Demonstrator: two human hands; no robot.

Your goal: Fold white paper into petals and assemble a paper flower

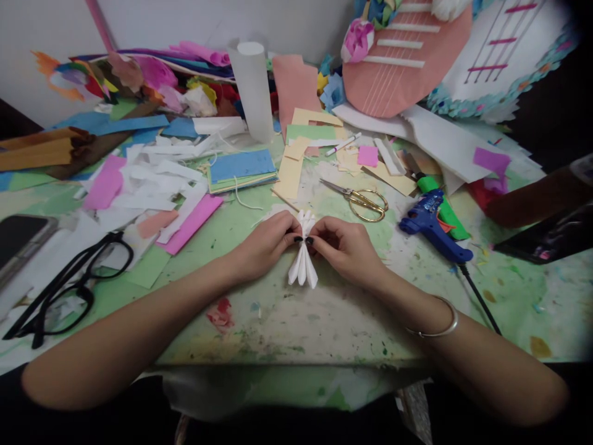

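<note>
A white pleated paper piece is pinched at its middle between both hands, above the table near its front. Its folds fan out below the fingers, and a shorter part sticks up above them. My left hand grips it from the left with thumb and fingers closed. From the right, my right hand pinches the same spot, the two thumb tips almost touching. Gold-handled scissors lie just beyond my right hand. What binds the paper's middle, if anything, is hidden by the fingers.
Black glasses and a phone lie at the left among paper scraps. A blue glue gun with a cord is at the right. Behind stand a white roll and a pink guitar-like cutout. Blue sheets are stacked centre-left.
</note>
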